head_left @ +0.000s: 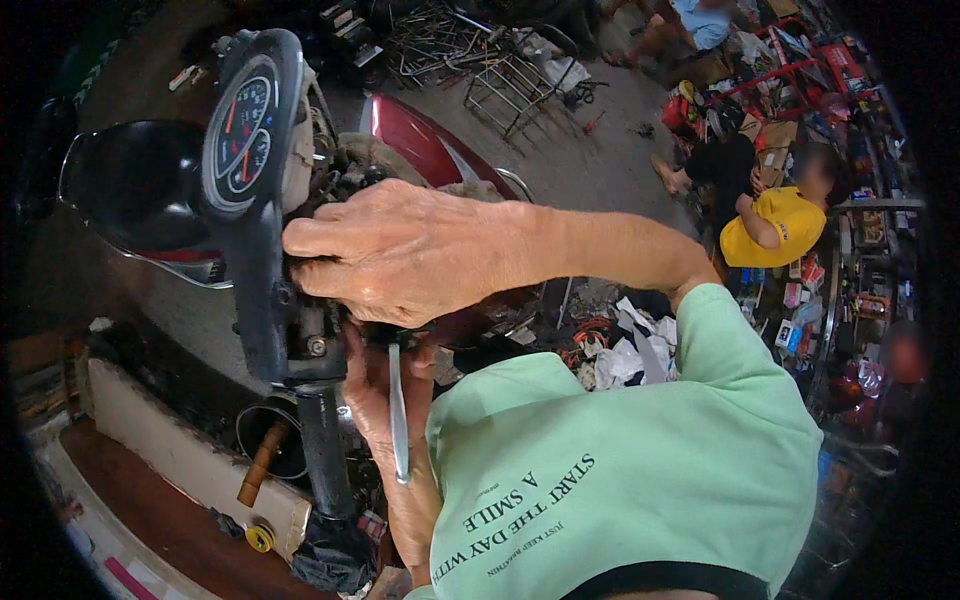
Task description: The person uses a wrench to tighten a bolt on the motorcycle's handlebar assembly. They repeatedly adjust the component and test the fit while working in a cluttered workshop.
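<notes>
I lean over a motorcycle's handlebar. Its dark instrument cluster (pixel 243 140) has a round dial and faces left. My right hand (pixel 410 250) reaches in from the right, back up, its fingers bent down into the space behind the cluster; what they grip is hidden. Just below it, my left hand (pixel 385 390) comes up from the lower edge, palm showing, fingers curled upward with the tips partly covered by the right hand. A silver brake or clutch lever (pixel 398 420) with a rounded end crosses in front of the left palm. The black handlebar grip (pixel 325 450) lies beside it.
A black rounded part (pixel 140 185) and a red body panel (pixel 415 135) flank the handlebar. A metal rack (pixel 515 95) stands on the floor. A person in a yellow shirt (pixel 775 230) sits by cluttered shelves at right. White crumpled paper (pixel 625 355) lies below my right arm.
</notes>
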Demonstrator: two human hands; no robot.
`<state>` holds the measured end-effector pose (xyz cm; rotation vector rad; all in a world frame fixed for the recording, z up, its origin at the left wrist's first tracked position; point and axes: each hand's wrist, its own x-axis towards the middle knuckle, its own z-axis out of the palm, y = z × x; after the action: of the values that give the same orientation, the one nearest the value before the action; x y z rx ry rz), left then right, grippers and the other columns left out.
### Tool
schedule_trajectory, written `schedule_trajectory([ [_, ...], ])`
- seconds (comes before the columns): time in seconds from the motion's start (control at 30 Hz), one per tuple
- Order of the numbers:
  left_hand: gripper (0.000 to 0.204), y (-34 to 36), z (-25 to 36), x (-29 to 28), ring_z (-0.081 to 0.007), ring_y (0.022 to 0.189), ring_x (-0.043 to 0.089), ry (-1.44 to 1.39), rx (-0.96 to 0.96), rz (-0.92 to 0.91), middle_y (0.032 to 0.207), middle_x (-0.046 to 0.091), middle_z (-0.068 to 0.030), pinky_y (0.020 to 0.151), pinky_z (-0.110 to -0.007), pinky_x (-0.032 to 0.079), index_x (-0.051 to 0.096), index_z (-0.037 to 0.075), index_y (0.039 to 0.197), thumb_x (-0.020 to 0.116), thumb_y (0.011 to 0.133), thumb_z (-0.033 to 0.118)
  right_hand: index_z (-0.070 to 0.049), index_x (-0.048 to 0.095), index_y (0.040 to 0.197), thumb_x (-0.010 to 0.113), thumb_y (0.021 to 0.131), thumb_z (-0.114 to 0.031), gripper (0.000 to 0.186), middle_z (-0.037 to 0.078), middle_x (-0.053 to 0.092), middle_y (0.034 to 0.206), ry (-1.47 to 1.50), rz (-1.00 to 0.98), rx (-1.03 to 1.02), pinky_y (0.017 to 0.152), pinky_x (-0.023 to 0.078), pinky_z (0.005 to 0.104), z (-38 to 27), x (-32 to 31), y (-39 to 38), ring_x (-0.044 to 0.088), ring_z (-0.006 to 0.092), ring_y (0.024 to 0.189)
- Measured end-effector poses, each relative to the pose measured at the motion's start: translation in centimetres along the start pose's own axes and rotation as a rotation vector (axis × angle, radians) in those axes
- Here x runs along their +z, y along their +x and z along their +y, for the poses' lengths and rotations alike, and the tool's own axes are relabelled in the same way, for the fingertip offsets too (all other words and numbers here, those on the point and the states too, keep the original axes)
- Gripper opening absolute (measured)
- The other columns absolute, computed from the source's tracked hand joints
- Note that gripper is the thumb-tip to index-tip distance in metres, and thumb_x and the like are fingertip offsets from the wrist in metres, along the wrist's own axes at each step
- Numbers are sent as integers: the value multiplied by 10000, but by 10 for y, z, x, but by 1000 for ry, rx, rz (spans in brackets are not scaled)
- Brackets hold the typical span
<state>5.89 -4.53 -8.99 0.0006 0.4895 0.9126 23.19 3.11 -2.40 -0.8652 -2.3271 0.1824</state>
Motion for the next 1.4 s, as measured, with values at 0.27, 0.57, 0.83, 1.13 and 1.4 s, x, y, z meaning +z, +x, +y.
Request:
schedule_trajectory([
  [0.27,326,2,1,-21,-242,870,550,-44,-13,-38,1122,617,-76,583,-304,381,608,110,1212,580,945,294,-40,677,865,668,734,-141,166,79,531,992,-257,-51,-113,602,561,318,2,-3,3,630,200,876],
  [0.57,387,-7,3,-18,-248,858,493,-155,74,-82,1176,543,-196,584,-242,435,518,24,1274,568,941,214,-75,671,991,661,795,-167,217,83,606,790,-118,-75,21,577,533,361,0,1,3,669,249,709],
  [0.83,393,-5,4,-12,-226,795,474,-237,45,-135,1190,499,-262,555,-241,412,485,1,1284,568,934,160,-47,688,1083,543,858,-206,311,173,667,727,174,-330,116,671,519,426,18,-17,19,663,320,682],
  [1.13,416,10,2,-12,-197,748,472,-416,2,-176,1111,526,-175,513,-224,398,513,7,1256,623,866,100,-33,678,1098,481,959,-326,379,194,688,917,439,-424,195,800,496,421,33,-13,28,651,345,877],
  [1.4,463,11,-7,-5,-274,804,512,-467,54,-55,1172,555,-185,575,-309,410,519,61,1297,634,881,227,-54,654,1148,476,959,-375,413,196,688,956,428,-613,232,819,490,434,33,-30,41,642,368,915],
])
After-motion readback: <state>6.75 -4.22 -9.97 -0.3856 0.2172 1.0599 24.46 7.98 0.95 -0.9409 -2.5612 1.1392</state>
